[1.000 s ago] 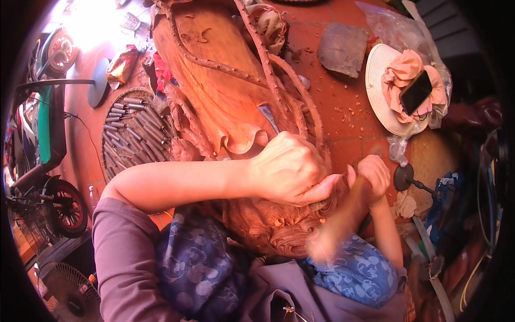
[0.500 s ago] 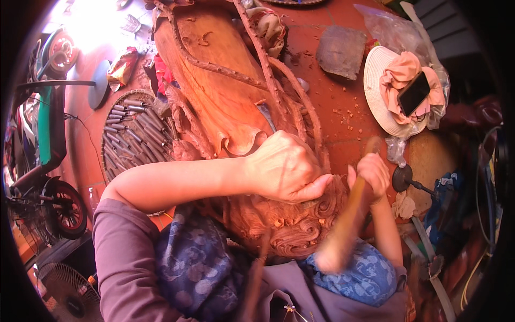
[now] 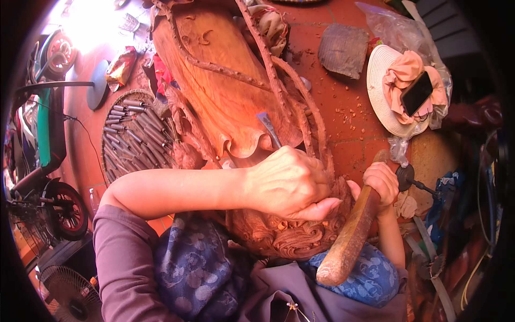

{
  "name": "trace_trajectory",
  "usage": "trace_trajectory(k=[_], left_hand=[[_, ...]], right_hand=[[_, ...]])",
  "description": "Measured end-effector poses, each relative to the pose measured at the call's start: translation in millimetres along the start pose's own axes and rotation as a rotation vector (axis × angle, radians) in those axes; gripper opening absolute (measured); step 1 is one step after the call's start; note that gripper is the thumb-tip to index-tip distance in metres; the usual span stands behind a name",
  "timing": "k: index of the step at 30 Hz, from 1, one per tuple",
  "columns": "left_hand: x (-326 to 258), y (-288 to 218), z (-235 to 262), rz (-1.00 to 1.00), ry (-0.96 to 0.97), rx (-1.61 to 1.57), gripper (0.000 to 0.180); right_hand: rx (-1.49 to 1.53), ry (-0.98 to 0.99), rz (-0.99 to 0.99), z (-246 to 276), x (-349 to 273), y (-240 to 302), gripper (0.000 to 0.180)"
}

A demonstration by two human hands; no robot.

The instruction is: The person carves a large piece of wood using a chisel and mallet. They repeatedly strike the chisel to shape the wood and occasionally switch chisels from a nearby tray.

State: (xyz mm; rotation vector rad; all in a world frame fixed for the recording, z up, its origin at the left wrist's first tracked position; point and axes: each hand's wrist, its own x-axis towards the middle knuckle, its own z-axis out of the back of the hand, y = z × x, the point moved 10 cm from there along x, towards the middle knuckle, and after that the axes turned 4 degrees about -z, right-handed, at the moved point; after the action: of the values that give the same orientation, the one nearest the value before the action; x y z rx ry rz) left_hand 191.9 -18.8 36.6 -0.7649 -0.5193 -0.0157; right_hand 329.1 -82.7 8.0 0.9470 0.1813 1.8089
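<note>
My left hand is closed in a fist around a chisel, its flat metal blade pointing away from me over the carved wood. Most of the chisel's handle is hidden in the fist. A long wooden mallet is gripped in my right hand; its thick rounded end hangs near my right knee. Between my knees and stretching away lies a large reddish wood carving, with a smooth hollowed panel, branch-like strands and swirling scrolls at the near end. The blade lies over the panel's wavy near edge; whether it touches, I cannot tell.
A round woven tray at left holds many chisels. At right are a wood block and a pale sun hat with pink cloth and a phone. Wood chips dot the red tiled floor. A fan stands at lower left.
My left hand and the chisel have shifted slightly toward me and right, and more of the blade shows. My right hand has moved right and nearer; the mallet, blurred before, is now sharp.
</note>
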Motion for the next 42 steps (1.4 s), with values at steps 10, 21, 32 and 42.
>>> trace_trajectory(k=[10,21,32,42], left_hand=[[3,16,3,0.049,-0.007,0.002,0.035],[2,18,4,0.03,0.032,0.028,0.035],[-3,25,4,0.033,0.041,0.016,0.035],[-1,30,7,0.036,0.037,0.051,0.044]], right_hand=[[0.047,0.035,0.006,-2,4,7,0.038],[-0.108,-0.103,0.055,-4,-12,-12,0.035],[-0.164,-0.086,0.071,1,-6,-9,0.033],[-0.082,-0.105,0.121,3,-10,-10,0.029]])
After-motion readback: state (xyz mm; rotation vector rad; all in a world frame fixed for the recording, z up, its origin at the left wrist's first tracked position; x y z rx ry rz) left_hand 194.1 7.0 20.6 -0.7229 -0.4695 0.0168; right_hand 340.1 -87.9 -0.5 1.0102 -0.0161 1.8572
